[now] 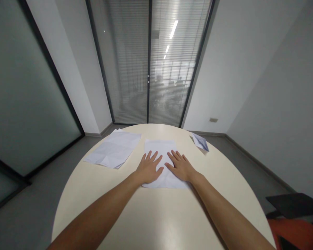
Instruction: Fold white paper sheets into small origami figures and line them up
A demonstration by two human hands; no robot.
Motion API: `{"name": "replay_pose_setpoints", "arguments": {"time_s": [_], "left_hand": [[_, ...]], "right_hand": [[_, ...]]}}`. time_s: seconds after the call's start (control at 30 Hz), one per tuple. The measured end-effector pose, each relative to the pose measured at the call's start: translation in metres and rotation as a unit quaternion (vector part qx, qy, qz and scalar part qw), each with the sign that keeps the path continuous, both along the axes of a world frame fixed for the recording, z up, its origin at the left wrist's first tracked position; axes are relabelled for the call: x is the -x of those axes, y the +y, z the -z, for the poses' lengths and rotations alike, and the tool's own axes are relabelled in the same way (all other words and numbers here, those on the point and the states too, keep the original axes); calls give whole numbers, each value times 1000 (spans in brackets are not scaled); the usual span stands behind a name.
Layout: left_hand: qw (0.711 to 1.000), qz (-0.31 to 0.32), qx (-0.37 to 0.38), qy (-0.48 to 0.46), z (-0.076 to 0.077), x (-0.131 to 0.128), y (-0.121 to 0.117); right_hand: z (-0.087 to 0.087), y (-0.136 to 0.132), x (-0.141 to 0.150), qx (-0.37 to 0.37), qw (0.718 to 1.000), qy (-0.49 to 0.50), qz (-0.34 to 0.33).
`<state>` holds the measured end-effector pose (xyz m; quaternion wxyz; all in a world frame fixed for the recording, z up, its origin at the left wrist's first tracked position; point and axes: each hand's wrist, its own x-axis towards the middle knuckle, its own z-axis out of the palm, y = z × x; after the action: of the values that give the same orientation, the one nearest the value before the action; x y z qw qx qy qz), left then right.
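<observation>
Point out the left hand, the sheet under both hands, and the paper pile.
Left hand (149, 169), head view: back of the hand.
Sheet (164, 179), head view: uncovered part, nearer the wearer.
Paper pile (117, 147), head view: middle of its top.

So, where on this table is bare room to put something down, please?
The table is bare between folded paper, right forearm and right edge, and between left forearm, right forearm and middle paper. Crowded: middle paper, under left hand and right hand; far left, under loose papers.
</observation>
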<state>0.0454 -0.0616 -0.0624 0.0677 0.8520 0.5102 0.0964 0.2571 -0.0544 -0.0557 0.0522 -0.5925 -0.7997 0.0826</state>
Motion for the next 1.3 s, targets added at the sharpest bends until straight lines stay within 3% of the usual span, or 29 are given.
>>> {"name": "replay_pose_setpoints", "arguments": {"time_s": [0.23, 0.37, 0.47, 0.57, 0.63, 0.77, 0.9, 1.0, 1.2, 1.3], "left_hand": [[995, -98, 0, 35, -2, 4, 1], [987, -145, -70, 27, -3, 6, -1], [995, -46, -86, -8, -4, 8, -2], [996, 78, -23, -32, -4, 11, -2], [994, 105, 3, -36, -4, 14, -2], [993, 115, 17, -34, -4, 16, -3], [994, 103, 14, -39, -3, 14, -1], [995, 84, 10, -43, -1, 11, 2], [996, 32, -18, -86, -3, 8, 5], [990, 71, -19, -119, -5, 10, 3]], "right_hand": [[3, 2, 2, -3, 999, -15, 37], [4, 3, 4, 2, 998, -16, 56], [2, 7, 4, 3, 998, -24, 61], [1, 9, 4, 3, 997, -34, 65], [1, 8, 3, -9, 997, -28, 72], [-1, 1, -2, -47, 996, 0, 70], [-8, -7, -11, -60, 998, 1, -16], [-15, -12, -19, -3, 997, 18, -78], [-27, -19, -29, 82, 991, 37, -102], [-25, -17, -32, 76, 992, 39, -96]]}}
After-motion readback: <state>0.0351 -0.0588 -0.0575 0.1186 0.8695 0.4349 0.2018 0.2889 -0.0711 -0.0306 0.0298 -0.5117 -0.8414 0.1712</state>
